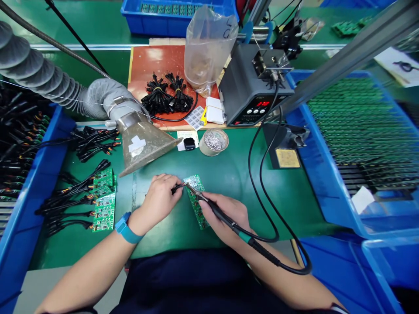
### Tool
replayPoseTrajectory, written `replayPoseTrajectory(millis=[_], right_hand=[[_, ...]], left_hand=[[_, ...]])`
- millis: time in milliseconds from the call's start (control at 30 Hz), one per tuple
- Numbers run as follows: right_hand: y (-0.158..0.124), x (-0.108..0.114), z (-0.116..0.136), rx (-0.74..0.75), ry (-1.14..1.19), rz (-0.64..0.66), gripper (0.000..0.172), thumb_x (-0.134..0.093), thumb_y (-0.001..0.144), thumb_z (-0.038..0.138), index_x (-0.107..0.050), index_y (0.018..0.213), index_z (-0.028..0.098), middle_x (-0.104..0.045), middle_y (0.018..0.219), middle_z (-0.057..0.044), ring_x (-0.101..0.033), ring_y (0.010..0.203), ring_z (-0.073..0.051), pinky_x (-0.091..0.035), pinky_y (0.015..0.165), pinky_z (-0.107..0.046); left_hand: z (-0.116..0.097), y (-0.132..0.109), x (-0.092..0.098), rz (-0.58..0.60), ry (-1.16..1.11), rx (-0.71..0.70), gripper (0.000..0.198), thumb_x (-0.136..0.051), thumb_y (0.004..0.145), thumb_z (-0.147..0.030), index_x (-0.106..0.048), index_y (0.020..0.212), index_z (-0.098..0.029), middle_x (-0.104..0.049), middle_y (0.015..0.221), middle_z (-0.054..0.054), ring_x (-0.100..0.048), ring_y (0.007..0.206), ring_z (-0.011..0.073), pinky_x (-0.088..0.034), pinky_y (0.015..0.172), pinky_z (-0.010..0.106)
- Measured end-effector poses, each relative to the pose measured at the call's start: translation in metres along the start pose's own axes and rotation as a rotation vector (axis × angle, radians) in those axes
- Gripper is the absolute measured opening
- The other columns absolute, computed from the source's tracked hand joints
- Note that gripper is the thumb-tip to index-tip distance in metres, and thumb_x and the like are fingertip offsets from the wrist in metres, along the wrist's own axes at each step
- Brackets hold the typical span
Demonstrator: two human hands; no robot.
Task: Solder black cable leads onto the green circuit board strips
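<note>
A green circuit board (198,213) lies on the green mat in front of me. My left hand (163,195), a blue band on its wrist, is closed on a black cable (177,187) whose thin wire ends reach the board's upper left edge. In my right hand (225,213) is a soldering iron (218,210), held like a pen. Its tip meets the board near those wire ends; whether it touches the wires I cannot tell. Left of my hands lie several boards (104,211) with black cables attached.
A fume extractor hood (144,141) hangs above my left hand. Behind are a tin of solder bits (214,142), a soldering station (255,87) and an iron stand (285,146). Blue bins hold cables (54,144) at left and boards (356,126) at right. The iron's cord loops right.
</note>
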State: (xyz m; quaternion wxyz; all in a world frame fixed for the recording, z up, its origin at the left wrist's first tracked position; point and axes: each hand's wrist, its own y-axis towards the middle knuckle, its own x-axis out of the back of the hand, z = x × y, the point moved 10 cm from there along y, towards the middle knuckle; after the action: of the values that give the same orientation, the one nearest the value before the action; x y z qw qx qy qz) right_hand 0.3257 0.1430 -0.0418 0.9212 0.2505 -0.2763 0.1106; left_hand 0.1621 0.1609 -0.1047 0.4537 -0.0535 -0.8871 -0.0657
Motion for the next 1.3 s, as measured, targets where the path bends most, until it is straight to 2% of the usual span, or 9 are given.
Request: replayPoseTrajectory(millis=[533,733,1000,1167,1233,1300], right_hand=[[-0.001,0.007,0.003,0.004,-0.028,-0.022,0.012,-0.067,0.097,0.018,-0.071,0.108,0.020,-0.079,0.089,-0.004,-0.076,0.070,-0.017,-0.064,0.070,-0.026],[-0.001,0.004,0.004,0.024,0.007,-0.039,0.013,-0.068,0.095,0.015,-0.071,0.108,0.019,-0.079,0.088,-0.004,-0.075,0.068,-0.015,-0.063,0.071,-0.024],[-0.003,0.002,-0.001,-0.017,0.003,-0.031,0.012,-0.066,0.098,0.021,-0.071,0.109,0.021,-0.078,0.084,-0.003,-0.074,0.066,-0.016,-0.063,0.068,-0.026],[-0.002,0.006,0.001,-0.009,0.003,-0.041,0.013,-0.067,0.097,0.018,-0.071,0.109,0.021,-0.080,0.091,-0.005,-0.076,0.072,-0.017,-0.064,0.071,-0.027],[-0.001,0.008,0.001,-0.011,-0.008,-0.040,0.013,-0.067,0.097,0.018,-0.071,0.109,0.020,-0.080,0.091,-0.005,-0.076,0.072,-0.017,-0.064,0.071,-0.027],[-0.001,0.010,0.001,-0.013,-0.017,-0.042,0.013,-0.067,0.097,0.018,-0.072,0.109,0.020,-0.080,0.090,-0.005,-0.076,0.071,-0.017,-0.064,0.071,-0.027]], left_hand=[[0.001,0.002,0.000,0.024,0.012,0.021,0.011,-0.070,0.087,-0.011,-0.067,0.087,-0.022,-0.067,0.077,0.001,-0.063,0.078,0.0221,-0.043,0.076,0.036],[-0.002,0.009,0.000,0.108,-0.038,-0.008,0.013,-0.072,0.085,-0.011,-0.066,0.083,-0.022,-0.064,0.073,-0.001,-0.060,0.073,0.0194,-0.041,0.069,0.031],[-0.005,0.018,-0.003,0.260,-0.048,-0.052,0.011,-0.070,0.089,-0.011,-0.070,0.096,-0.020,-0.066,0.076,-0.001,-0.061,0.072,0.0180,-0.041,0.068,0.030],[-0.008,0.018,-0.005,0.319,-0.093,-0.113,0.010,-0.061,0.096,-0.013,-0.069,0.095,-0.019,-0.071,0.090,0.004,-0.066,0.084,0.0206,-0.047,0.075,0.030],[-0.006,0.017,-0.006,0.336,-0.089,-0.109,0.010,-0.060,0.097,-0.014,-0.068,0.102,-0.018,-0.071,0.093,0.006,-0.067,0.085,0.0217,-0.049,0.076,0.031],[-0.002,0.017,-0.008,0.354,-0.067,-0.082,0.020,-0.062,0.097,-0.015,-0.064,0.117,-0.016,-0.071,0.092,0.007,-0.067,0.081,0.0221,-0.049,0.073,0.032]])
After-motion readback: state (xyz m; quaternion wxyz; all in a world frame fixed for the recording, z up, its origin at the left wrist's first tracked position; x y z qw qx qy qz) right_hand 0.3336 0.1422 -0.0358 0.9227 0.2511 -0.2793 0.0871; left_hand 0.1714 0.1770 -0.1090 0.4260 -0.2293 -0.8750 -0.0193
